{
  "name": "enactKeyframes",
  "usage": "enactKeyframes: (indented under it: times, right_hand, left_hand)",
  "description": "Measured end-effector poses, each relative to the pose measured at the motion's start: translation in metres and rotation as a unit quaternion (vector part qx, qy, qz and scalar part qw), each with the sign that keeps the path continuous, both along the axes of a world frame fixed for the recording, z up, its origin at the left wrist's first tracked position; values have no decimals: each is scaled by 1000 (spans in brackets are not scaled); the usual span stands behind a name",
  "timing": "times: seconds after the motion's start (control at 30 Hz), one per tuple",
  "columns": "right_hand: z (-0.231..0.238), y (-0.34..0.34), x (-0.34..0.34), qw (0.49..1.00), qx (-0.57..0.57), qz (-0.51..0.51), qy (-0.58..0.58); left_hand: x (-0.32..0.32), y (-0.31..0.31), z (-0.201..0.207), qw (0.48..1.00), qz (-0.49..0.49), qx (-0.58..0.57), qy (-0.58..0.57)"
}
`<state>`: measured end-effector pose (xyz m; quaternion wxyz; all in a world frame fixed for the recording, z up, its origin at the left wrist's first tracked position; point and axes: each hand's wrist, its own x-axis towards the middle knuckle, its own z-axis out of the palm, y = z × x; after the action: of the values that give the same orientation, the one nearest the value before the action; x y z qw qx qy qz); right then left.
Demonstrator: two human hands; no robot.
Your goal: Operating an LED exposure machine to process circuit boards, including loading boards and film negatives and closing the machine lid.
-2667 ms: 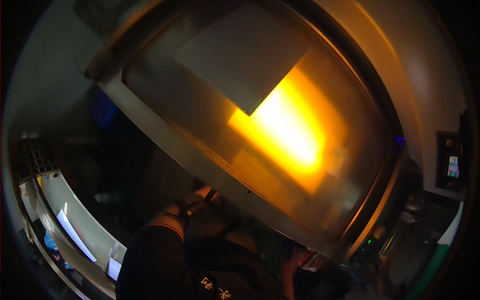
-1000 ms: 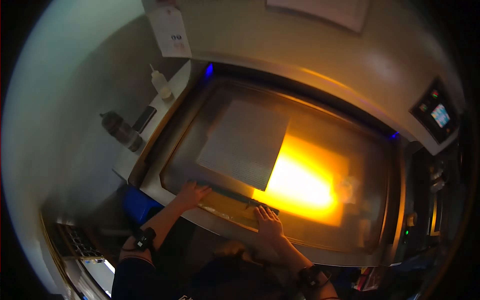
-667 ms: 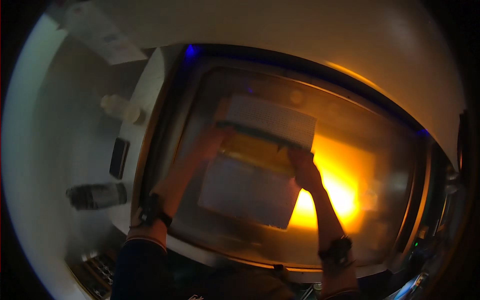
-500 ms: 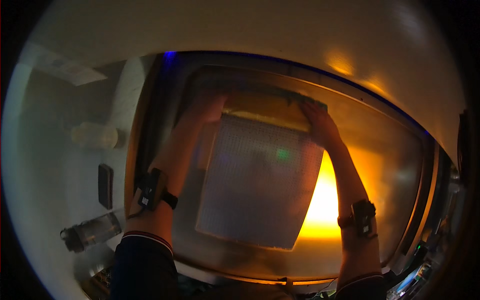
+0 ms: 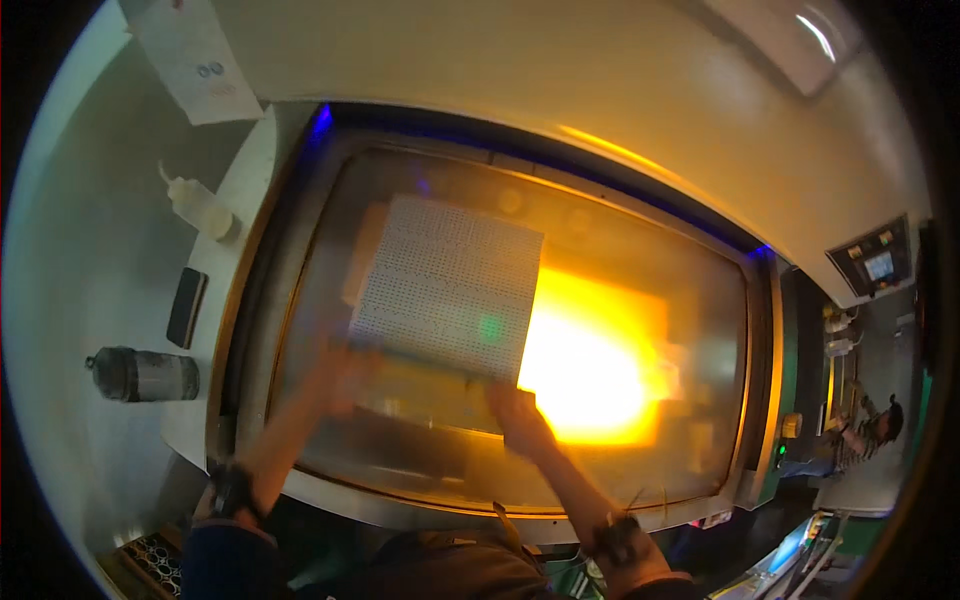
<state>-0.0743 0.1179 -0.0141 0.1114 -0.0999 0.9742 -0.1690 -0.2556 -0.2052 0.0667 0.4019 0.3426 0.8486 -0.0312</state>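
Observation:
A pale rectangular panel covered in rows of small dark dots is over the glass top of a lit table. At its near right corner, my right hand is closed, with the fingers at the panel's edge. My left hand is by the near left corner, smeared by motion, so its fingers cannot be made out. Along the near edge between the hands runs a thin greenish line. A bright yellow-white glow shines through the glass right of the panel.
On the left ledge are a squeeze bottle, a dark flat block and a grey-capped bottle. A raised frame surrounds the glass. A control panel is at right, with another person farther off.
Both hands have come from the panel's far edge to its near edge. The panel appears smaller and farther forward, and the whole view has shifted. More of the glow is uncovered.

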Motion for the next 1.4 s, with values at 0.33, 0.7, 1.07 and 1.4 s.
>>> enactKeyframes:
  times: [0.33, 0.7, 1.07, 1.4]
  right_hand:
    - [33, -50, 218, 998, -59, 16, 0]
    - [44, 28, 146, 995, 28, -3, 94]
    - [-18, 224, -296, 981, 115, -51, 145]
    - [-18, 191, -274, 989, 70, -81, 105]
  left_hand:
    - [242, -70, -16, 990, -60, -5, 129]
    - [163, 14, -27, 988, -50, 100, 108]
    - [-262, 219, -92, 955, 63, 201, 207]
    - [-226, 203, -53, 950, 25, 185, 252]
